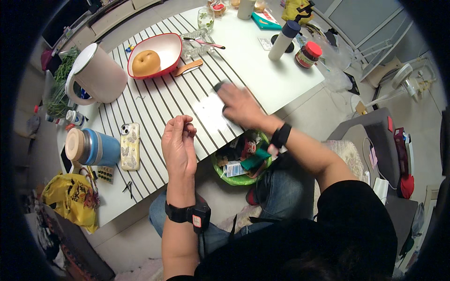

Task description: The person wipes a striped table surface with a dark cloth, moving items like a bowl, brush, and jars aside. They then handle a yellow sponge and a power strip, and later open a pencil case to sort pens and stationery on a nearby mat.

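Observation:
My left hand (180, 144) is held at the table's near edge, palm turned sideways, fingers loosely curled and nothing in them. To its right, my right hand (242, 105) is motion-blurred, palm down over the striped tabletop (158, 102). A small dark object (220, 85) shows at its fingertips and beside the thumb; its kind is unclear. Bright glare lies on the surface between the hands. Beyond them rest a wooden-handled folding knife (190, 67) and a red-and-white bowl (168, 52) holding a round tan fruit (146, 62).
On the left stand a white pitcher (102, 75), a blue insulated jar (102, 146), a phone in a patterned case (130, 145) and a yellow bag (72, 196). A bottle (281, 42) and a red-lidded jar (308, 55) stand far right. A lined trash bin (228, 177) sits below the edge.

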Action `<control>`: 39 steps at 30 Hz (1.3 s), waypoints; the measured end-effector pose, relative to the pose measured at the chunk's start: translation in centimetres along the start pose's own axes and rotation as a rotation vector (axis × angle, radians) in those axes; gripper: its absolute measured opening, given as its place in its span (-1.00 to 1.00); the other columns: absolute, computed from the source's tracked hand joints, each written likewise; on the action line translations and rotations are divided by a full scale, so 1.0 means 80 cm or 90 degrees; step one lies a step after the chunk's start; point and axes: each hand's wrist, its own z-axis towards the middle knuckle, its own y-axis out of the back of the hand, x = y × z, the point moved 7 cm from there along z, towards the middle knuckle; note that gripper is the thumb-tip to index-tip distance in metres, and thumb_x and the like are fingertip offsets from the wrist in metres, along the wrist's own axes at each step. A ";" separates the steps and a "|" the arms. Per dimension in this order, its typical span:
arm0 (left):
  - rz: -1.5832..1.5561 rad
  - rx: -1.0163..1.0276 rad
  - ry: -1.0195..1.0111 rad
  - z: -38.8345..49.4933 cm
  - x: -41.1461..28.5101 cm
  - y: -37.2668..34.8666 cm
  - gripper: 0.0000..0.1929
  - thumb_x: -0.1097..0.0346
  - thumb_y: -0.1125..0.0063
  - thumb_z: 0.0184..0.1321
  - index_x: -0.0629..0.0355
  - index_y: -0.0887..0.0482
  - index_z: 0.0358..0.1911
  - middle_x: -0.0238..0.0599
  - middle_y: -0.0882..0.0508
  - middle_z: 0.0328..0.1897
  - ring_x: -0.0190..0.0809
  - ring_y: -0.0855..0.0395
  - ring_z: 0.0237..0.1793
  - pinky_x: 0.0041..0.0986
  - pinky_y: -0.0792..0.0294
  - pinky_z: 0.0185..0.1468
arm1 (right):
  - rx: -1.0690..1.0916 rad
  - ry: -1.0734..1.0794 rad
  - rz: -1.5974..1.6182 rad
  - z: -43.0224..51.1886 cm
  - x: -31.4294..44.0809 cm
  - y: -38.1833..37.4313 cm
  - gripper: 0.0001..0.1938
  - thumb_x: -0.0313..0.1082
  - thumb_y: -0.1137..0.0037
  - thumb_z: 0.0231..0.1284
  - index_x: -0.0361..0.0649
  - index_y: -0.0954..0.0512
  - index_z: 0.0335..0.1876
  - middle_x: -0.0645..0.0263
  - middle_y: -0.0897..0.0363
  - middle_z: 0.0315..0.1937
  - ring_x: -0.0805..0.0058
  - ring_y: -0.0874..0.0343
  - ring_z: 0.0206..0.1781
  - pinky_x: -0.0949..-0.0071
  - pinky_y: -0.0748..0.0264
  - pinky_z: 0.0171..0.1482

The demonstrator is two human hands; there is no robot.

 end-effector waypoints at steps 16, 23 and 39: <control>-0.006 0.021 0.051 0.012 0.022 -0.018 -0.83 0.28 -0.12 0.50 0.26 -0.61 -0.07 -0.24 -0.67 -0.18 -0.37 -0.52 -0.26 -0.55 -0.43 -0.08 | 0.064 -0.025 -0.020 0.001 0.033 -0.039 -0.25 0.10 -0.03 0.38 -0.06 -0.19 0.60 0.12 0.00 0.66 0.17 0.06 0.70 -0.19 0.08 0.60; -0.002 0.030 0.047 0.002 0.006 -0.012 -0.84 0.30 -0.11 0.50 0.26 -0.62 -0.09 -0.23 -0.65 -0.17 -0.37 -0.51 -0.26 -0.57 -0.42 -0.09 | 0.090 -0.429 -0.145 -0.092 -0.224 0.054 -0.27 0.08 0.10 0.44 -0.17 -0.15 0.60 -0.01 -0.01 0.64 0.08 0.05 0.68 -0.24 -0.05 0.52; 0.025 0.028 0.045 0.008 0.013 -0.011 -0.84 0.31 -0.10 0.50 0.26 -0.62 -0.08 -0.23 -0.66 -0.19 -0.36 -0.53 -0.27 -0.53 -0.43 -0.12 | 0.042 0.038 0.081 -0.003 0.061 -0.034 -0.29 0.07 -0.07 0.32 -0.06 -0.31 0.54 0.14 -0.10 0.63 0.17 -0.01 0.68 -0.12 0.06 0.61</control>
